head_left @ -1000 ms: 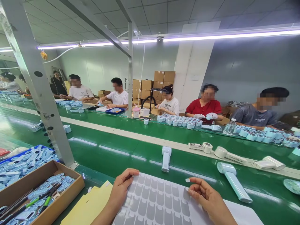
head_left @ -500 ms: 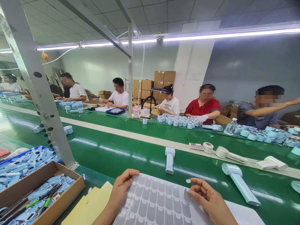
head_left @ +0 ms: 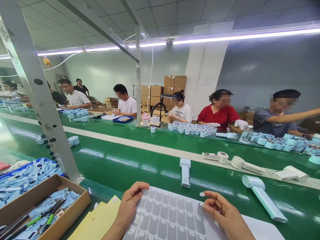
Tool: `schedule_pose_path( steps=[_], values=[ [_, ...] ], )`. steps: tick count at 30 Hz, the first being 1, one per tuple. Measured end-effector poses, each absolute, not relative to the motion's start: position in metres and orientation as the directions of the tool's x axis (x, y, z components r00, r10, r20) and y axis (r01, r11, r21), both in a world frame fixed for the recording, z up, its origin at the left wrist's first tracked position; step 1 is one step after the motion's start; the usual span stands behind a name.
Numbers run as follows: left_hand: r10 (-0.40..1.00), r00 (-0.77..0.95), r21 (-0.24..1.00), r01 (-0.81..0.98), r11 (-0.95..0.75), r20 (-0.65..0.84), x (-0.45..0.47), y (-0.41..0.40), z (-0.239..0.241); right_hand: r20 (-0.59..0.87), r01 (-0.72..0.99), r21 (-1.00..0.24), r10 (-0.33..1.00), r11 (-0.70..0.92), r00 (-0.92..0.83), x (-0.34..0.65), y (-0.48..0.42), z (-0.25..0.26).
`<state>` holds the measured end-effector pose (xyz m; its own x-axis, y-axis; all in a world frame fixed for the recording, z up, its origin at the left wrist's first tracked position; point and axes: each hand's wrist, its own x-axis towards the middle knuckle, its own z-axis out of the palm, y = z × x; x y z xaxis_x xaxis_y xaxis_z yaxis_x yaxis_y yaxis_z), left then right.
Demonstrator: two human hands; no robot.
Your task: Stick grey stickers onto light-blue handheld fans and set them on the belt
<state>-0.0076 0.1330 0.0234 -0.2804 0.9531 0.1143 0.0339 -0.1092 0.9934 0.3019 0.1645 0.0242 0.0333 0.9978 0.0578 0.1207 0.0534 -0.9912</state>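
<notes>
A white sheet of grey stickers (head_left: 165,213) lies tilted in front of me, its rows of rounded shapes facing up. My left hand (head_left: 132,200) grips its upper left corner between thumb and fingers. At the right end of the top row, my right hand (head_left: 220,208) pinches a grey sticker (head_left: 200,210) between thumb and fingers; whether it is fully off the backing I cannot tell. A small white tab (head_left: 202,194) sticks to a raised fingertip of that hand. Beneath the sheet on the right, a white surface (head_left: 262,228) shows.
Handheld fans (head_left: 185,173) lie on the green conveyor belt (head_left: 112,170), one larger fan (head_left: 266,198) at right. At left stand a cardboard box (head_left: 75,203) with parts and cutters, a blue tray (head_left: 45,160) and yellow paper (head_left: 100,216). Co-workers sit across, behind a metal post (head_left: 42,90).
The fans on the green belt have shifted slightly right. Across the belt, the co-worker in red has moved a gloved hand rightward. My hands keep nearly the same hold.
</notes>
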Motion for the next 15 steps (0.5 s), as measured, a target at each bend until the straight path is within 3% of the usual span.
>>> schedule_pose_path(
  steps=[15],
  values=[
    [0.953,-0.294,0.997,0.030,-0.074,0.080,-0.009,0.134,0.022,0.041,0.138,-0.990,0.999,0.040,0.009,0.310,0.171,0.012]
  ],
)
